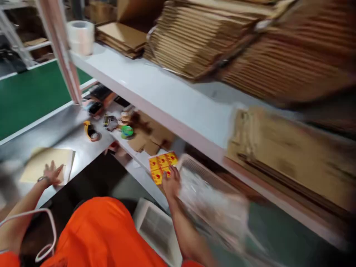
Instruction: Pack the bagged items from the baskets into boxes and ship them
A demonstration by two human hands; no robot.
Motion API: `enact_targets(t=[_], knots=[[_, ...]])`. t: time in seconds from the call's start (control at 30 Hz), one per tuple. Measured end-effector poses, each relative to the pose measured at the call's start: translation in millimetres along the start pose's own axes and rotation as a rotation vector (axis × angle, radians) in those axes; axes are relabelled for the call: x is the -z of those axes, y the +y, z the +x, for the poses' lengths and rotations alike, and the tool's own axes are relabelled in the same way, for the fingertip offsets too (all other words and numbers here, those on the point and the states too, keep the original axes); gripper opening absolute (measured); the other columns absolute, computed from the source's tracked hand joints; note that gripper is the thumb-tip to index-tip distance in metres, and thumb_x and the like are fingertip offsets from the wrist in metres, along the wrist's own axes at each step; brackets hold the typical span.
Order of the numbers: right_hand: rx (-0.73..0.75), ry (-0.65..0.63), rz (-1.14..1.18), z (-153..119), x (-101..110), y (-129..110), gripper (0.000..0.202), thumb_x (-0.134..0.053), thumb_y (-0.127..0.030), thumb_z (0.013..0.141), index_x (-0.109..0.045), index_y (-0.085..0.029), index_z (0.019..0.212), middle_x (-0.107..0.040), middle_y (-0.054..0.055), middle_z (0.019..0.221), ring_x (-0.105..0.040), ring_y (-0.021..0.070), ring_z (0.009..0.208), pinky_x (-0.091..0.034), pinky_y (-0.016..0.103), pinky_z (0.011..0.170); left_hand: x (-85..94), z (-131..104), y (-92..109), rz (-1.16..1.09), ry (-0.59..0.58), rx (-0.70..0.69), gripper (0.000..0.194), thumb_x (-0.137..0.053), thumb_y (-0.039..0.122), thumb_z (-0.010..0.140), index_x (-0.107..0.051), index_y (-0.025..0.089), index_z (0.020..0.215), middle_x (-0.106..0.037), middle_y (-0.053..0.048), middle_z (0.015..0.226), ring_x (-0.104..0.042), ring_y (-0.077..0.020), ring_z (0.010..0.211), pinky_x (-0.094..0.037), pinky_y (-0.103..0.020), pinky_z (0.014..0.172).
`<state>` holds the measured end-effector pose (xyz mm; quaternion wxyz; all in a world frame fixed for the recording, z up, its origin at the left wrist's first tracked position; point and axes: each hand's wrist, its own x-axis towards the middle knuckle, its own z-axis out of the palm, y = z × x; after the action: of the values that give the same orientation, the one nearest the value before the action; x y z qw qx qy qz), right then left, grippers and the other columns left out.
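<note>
My left hand [52, 174] lies with spread fingers on a flat, pale-yellow envelope-like packet [35, 167] on the metal table. A bracelet circles that wrist. On the other side, my right hand [171, 182] reaches to a sheet of yellow stickers [157, 167] printed with red marks. Its fingers rest stretched out over the sheet's near right edge, and none of the sheet looks gripped. Motion blur softens both hands.
A tape dispenser [91, 131] and a green tape roll [127, 131] stand on the table. Beside my right arm is a basket of clear plastic bags [205, 193]. Overhead, a white shelf [167, 94] carries folded cartons [200, 40]. A white bin [158, 230] stands below.
</note>
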<state>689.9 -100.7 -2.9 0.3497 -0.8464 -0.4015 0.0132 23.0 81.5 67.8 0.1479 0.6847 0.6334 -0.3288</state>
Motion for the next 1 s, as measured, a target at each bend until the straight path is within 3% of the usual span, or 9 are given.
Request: enact_targets(t=[0.1, 0.2, 0.33, 0.43, 0.53, 0.6, 0.73, 0.87, 1.0], knots=[[0.241, -0.446, 0.214, -39.9, -80.5, -76.2, 0.042, -0.049, -0.042, 0.098, -0.079, -0.022, 0.119, -0.079, 0.019, 0.126, -0.074, 0.0314, 0.123, -0.057, 0.055, 0.115, -4.3, 4.2, -7.5, -0.095, -0.033, -0.028, 0.121, -0.09, 0.053, 0.072, -0.031, 0.035, 0.176, 0.0, -0.024, 0.185, -0.008, -0.0641, 0.164, -0.024, -0.069, 0.126], [0.439, -0.738, 0.337, -101.8, -149.2, -176.7, 0.042, -0.049, -0.04, 0.102, -0.08, -0.023, 0.123, -0.079, 0.015, 0.129, -0.074, 0.0278, 0.126, -0.058, 0.049, 0.117, -23.6, 11.5, -18.3, -0.155, -0.005, -0.045, 0.12, -0.092, 0.05, 0.077, -0.028, 0.035, 0.177, 0.003, -0.022, 0.186, -0.003, -0.0595, 0.167, -0.02, -0.069, 0.129], [0.656, -1.025, 0.223, -177.7, -215.7, -300.9, 0.053, -0.049, -0.026, 0.102, -0.068, -0.01, 0.148, -0.057, 0.021, 0.163, -0.04, 0.0332, 0.164, -0.033, 0.054, 0.137, -59.3, 15.6, -26.7, -0.239, 0.069, -0.135, 0.103, -0.086, 0.047, 0.087, -0.035, 0.032, 0.176, 0.002, -0.02, 0.186, 0.002, -0.0549, 0.169, -0.012, -0.069, 0.132], [0.736, -1.121, 0.011, -212.5, -249.7, -358.9, 0.07, -0.055, -0.023, 0.099, -0.046, -0.004, 0.166, -0.029, 0.022, 0.18, -0.014, 0.0383, 0.173, -0.017, 0.059, 0.141, -80.2, 20.2, -26.5, -0.307, 0.122, -0.194, 0.1, -0.086, 0.048, 0.088, -0.039, 0.03, 0.174, 0.001, -0.02, 0.186, 0.003, -0.0562, 0.168, -0.011, -0.072, 0.132], [0.835, -1.16, -0.162, -228.1, -268.0, -383.5, 0.079, -0.053, -0.031, 0.103, -0.029, -0.004, 0.174, -0.015, 0.021, 0.183, -0.007, 0.037, 0.173, -0.014, 0.06, 0.141, -95.3, 26.2, -22.6, -0.366, 0.194, -0.255, 0.092, -0.084, 0.04, 0.092, -0.043, 0.02, 0.172, -0.004, -0.025, 0.185, -0.002, -0.0604, 0.166, -0.014, -0.076, 0.128], [0.899, -1.159, -0.246, -228.0, -272.3, -389.1, 0.08, -0.05, -0.038, 0.107, -0.026, -0.005, 0.175, -0.011, 0.02, 0.184, -0.006, 0.0359, 0.174, -0.014, 0.06, 0.14, -102.7, 30.5, -21.5, -0.403, 0.244, -0.301, 0.084, -0.077, 0.029, 0.097, -0.042, 0.012, 0.171, -0.007, -0.028, 0.184, -0.004, -0.0612, 0.164, -0.014, -0.077, 0.127], [0.983, -1.181, -0.353, -212.7, -273.0, -401.4, 0.077, -0.043, -0.047, 0.11, -0.029, -0.01, 0.176, -0.01, 0.015, 0.185, -0.005, 0.0351, 0.174, -0.014, 0.058, 0.14, -109.3, 39.3, -26.1, -0.491, 0.235, -0.386, 0.085, -0.075, 0.019, 0.093, -0.042, 0.018, 0.172, -0.006, -0.022, 0.185, -0.002, -0.0554, 0.167, -0.012, -0.074, 0.13], [1.003, -1.186, -0.461, -199.3, -276.5, -414.5, 0.086, -0.041, -0.055, 0.108, -0.028, -0.003, 0.175, -0.013, 0.019, 0.184, -0.011, 0.0354, 0.173, -0.016, 0.053, 0.14, -107.4, 37.4, -21.2, -0.554, 0.2, -0.398, 0.078, -0.069, 0.041, 0.098, -0.048, 0.019, 0.17, -0.011, -0.021, 0.185, -0.005, -0.0534, 0.169, -0.012, -0.078, 0.129], [1.068, -1.044, -0.458, -180.4, -304.6, -403.4, 0.097, -0.039, -0.068, 0.097, -0.047, 0.001, 0.166, -0.035, 0.028, 0.176, -0.033, 0.0423, 0.167, -0.034, 0.059, 0.133, -108.9, 44.5, 0.0, -0.406, 0.249, -0.401, 0.087, -0.075, 0.05, 0.085, -0.055, 0.027, 0.166, -0.023, -0.012, 0.185, -0.016, -0.0471, 0.17, -0.019, -0.072, 0.131]])
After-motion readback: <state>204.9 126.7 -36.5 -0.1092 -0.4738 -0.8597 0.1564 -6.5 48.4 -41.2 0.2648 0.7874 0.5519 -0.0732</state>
